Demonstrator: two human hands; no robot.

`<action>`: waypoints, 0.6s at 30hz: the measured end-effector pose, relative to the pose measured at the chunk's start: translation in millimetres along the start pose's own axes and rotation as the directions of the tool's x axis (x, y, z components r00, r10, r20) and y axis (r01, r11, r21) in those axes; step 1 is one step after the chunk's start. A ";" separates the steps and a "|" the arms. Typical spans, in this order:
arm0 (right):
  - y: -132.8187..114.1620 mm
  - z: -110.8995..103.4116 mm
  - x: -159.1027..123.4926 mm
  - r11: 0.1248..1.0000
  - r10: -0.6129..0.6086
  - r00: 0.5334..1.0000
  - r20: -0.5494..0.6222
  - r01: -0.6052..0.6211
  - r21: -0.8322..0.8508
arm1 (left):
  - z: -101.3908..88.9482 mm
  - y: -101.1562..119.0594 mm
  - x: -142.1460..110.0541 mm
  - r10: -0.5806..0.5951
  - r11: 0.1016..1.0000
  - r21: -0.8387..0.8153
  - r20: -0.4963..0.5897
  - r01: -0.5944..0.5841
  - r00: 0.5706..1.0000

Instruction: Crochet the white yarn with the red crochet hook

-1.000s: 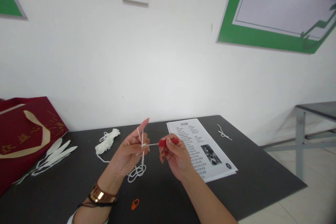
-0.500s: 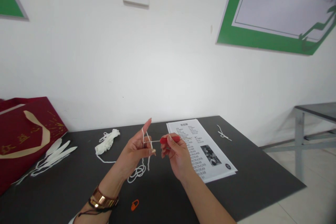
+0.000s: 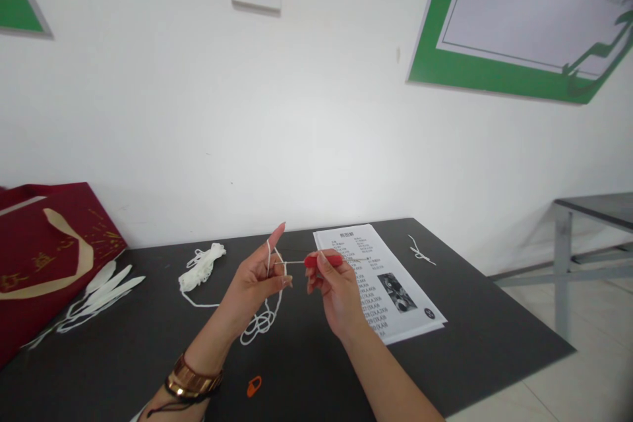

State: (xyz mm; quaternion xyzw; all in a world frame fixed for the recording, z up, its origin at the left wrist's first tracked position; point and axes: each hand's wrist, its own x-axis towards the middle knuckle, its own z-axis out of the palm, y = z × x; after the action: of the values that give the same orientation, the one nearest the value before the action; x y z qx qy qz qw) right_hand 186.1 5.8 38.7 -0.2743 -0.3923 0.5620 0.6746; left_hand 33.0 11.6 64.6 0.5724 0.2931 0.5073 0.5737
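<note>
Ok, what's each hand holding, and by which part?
Right hand: a slim tool, by its red handle. Left hand: white yarn, looped over a raised finger.
</note>
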 end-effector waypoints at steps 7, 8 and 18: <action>6.7 -2.0 -13.0 0.647 -0.416 0.894 0.166 0.420 -0.637 | 4.7 -21.0 3.4 0.109 0.961 0.274 -0.216 -0.047 0.970; 9.2 -3.2 -14.7 0.551 -0.458 0.849 0.261 0.502 -0.666 | 6.6 -21.6 2.7 0.101 0.971 0.234 -0.229 -0.046 0.968; 8.3 -1.3 -15.4 0.700 -0.460 0.834 0.304 0.552 -0.454 | -3.5 -5.0 -2.0 -0.166 0.718 -0.659 0.149 0.223 0.975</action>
State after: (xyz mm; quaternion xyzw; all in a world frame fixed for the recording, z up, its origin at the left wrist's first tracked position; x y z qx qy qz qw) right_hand 181.8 -7.4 27.9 -0.2802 -0.6453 0.2464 0.6666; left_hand 30.4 11.8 58.8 0.3128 0.1261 0.4925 0.8023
